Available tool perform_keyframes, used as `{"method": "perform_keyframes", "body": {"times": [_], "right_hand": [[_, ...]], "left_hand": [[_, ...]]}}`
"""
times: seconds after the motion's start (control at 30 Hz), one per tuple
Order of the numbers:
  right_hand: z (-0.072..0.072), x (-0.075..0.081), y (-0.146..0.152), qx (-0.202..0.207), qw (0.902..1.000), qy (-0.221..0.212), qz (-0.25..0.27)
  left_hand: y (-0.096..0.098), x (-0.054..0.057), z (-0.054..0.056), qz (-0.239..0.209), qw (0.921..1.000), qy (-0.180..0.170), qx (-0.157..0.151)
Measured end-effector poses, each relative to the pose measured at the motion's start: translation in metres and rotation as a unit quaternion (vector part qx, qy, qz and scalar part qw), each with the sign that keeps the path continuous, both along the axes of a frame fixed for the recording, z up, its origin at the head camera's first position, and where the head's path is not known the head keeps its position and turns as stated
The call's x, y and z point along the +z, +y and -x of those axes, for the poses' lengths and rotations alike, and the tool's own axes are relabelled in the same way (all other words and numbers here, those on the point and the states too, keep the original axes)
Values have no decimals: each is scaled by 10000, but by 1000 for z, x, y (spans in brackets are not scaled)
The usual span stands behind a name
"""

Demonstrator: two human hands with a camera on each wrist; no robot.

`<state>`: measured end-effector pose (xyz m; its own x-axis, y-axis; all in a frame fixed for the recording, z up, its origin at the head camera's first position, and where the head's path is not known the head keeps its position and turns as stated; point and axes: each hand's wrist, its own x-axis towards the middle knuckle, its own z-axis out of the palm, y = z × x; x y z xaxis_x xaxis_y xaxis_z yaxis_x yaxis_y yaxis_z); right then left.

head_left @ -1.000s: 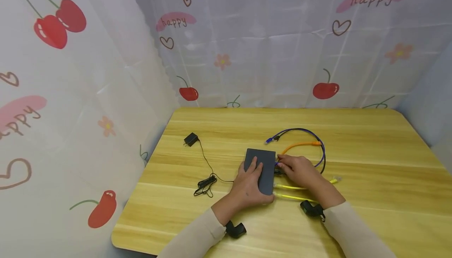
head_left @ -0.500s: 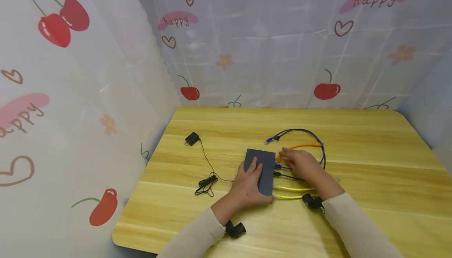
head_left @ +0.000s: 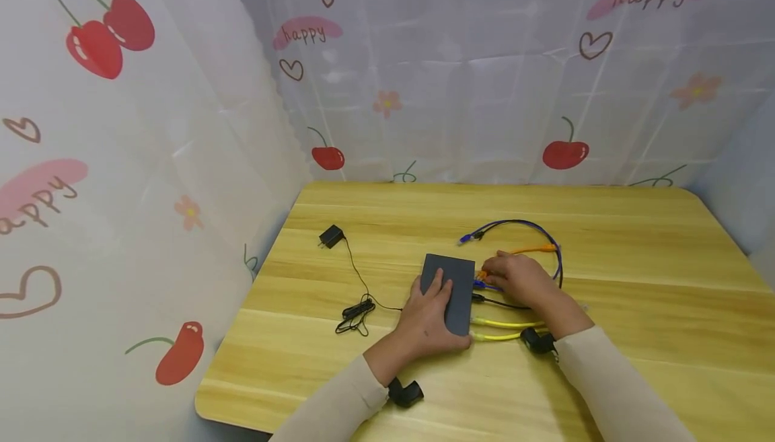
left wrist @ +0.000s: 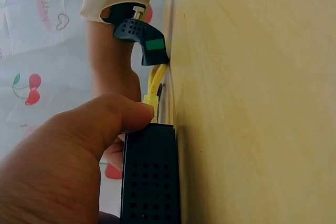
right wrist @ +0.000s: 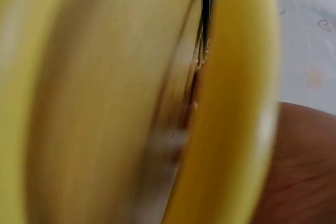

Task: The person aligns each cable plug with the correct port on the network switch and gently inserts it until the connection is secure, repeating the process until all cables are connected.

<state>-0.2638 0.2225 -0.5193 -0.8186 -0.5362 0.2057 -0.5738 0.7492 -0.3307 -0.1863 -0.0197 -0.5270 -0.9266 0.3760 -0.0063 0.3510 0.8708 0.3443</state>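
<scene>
My left hand [head_left: 426, 317] grips a flat dark grey network switch [head_left: 460, 294], fingers spread over its top and thumb at the near right corner. In the left wrist view that thumb lies by a yellow cable's plug [left wrist: 150, 103], at the end of the vented case. Beside the switch's far right edge, my right hand [head_left: 523, 280] pinches an orange network cable [head_left: 482, 275] near its plug. Whether this plug sits in a port cannot be seen. Blue [head_left: 480, 285], black and two yellow plugs line the same edge. Blurred yellow cable [right wrist: 231, 103] blocks most of the right wrist view.
A black power adapter [head_left: 331, 236] lies at the left, its thin cord bundled [head_left: 357, 311] beside the switch. Loose ends of the blue cable [head_left: 465, 239] and black cable curve behind the right hand. The wooden table [head_left: 278, 361] meets printed curtains at the back and left.
My right hand has moved off the blue plug to the orange cable, lifting slightly and then closing in on its plug end. The left hand keeps its hold on the switch.
</scene>
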Motion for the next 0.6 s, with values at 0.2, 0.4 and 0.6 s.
{"method": "perform_keyframes", "body": {"times": [0.2,0.4,0.6], "right_hand": [[-3,-3,1,-52,9998,13,195],[-7,-4,-2,-203,9995,131,227],[-9,-3,-4,-285,9993,70,212]], "left_hand": [[0,0,0,48,10000,-46,38],[-1,1,1,18,10000,-37,57],[0,1,-1,-92,9999,-60,60]]}}
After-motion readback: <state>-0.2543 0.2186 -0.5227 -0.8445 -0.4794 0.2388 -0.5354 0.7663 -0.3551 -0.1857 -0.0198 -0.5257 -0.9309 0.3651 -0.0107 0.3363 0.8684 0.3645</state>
